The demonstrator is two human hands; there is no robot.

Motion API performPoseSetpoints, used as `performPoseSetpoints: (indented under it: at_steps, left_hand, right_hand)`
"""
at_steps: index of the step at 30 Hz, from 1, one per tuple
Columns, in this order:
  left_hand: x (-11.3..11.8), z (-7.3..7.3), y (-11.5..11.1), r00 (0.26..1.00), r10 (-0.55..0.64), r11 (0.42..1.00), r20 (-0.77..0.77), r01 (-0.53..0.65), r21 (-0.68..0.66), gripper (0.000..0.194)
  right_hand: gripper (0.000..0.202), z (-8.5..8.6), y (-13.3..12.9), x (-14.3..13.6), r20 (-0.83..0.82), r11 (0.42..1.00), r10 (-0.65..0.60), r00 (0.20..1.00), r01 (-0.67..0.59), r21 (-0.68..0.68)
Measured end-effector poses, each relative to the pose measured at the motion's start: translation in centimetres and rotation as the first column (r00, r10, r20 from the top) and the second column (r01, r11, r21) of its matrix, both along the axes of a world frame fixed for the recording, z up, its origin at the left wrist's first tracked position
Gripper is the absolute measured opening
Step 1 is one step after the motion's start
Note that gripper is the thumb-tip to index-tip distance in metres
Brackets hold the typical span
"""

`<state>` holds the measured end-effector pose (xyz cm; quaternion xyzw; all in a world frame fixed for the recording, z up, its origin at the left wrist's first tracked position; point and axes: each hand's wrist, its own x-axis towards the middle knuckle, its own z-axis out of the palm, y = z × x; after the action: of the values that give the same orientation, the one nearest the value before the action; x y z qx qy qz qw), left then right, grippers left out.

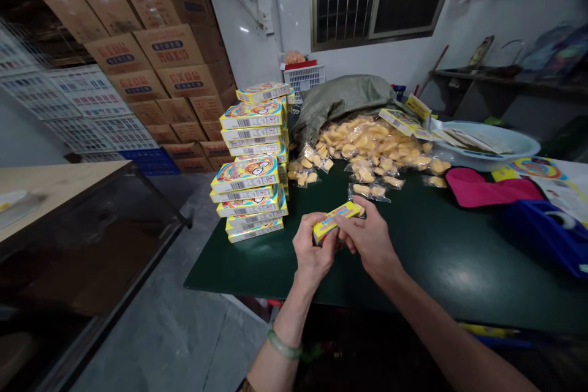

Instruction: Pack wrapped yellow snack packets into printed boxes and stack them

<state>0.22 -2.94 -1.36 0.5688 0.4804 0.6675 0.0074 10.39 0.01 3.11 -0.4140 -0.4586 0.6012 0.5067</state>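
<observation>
Between my two hands is a small yellow carton (337, 219) with pink and blue print, held tilted above the table's front part. My left hand (312, 245) grips its left end, fingers closed round it. The fingers of my right hand (370, 236) press on its right end; a bit of something pale shows beside them, too small to name. Just beyond lie clear packets of yellow pieces (367, 190), spilling in a heap from a grey-green sack (344, 98). Left of my hands rises a stack of yellow cartons (250, 174).
On the dark green table (441, 269) at right are a light blue basin (500, 135) with flat cartons, a pink cloth-like piece (491, 190) and a blue item (546, 233). Brown boxes (169, 49) are piled at back left. A wooden table (59, 190) stands at left.
</observation>
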Motion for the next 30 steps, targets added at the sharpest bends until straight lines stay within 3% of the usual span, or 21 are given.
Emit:
performPoseSetpoints:
  at_steps: [5,10,17,23,26,30]
  left_hand:
    - [-1.1,0.6,0.1,0.983,-0.045,0.997,-0.179,0.055,0.048,0.022]
    - [-1.9,1.1,0.4,0.956,-0.078,0.996,-0.282,0.089,0.028,0.03]
    - [-2.3,1.0,0.0,0.946,-0.119,0.993,-0.302,0.115,-0.032,0.032]
    - [-3.9,0.6,-0.5,0.986,-0.09,0.958,-0.144,0.046,-0.282,0.041]
    - [-5.2,2.1,-1.5,0.977,-0.176,0.911,-0.117,0.116,-0.396,0.053]
    - [-6.4,5.4,-3.8,0.936,-0.302,0.822,-0.18,0.16,-0.546,0.047]
  right_hand:
    - [0.08,0.5,0.5,-0.6,0.095,0.996,-0.038,0.995,0.045,-0.074]
    - [0.062,-0.4,1.1,-0.5,0.015,0.994,0.088,0.996,-0.087,-0.068]
    - [0.051,-4.2,1.7,0.3,0.157,0.961,0.266,0.951,-0.248,-0.121]
    - [0.05,-7.8,1.3,0.8,0.301,0.939,0.337,0.892,-0.297,-0.171]
    - [0.041,-7.6,1.0,1.0,0.327,0.934,0.356,0.875,-0.322,-0.155]
    - [0.034,-6.1,0.6,1.3,0.428,0.903,0.419,0.801,-0.415,-0.107]
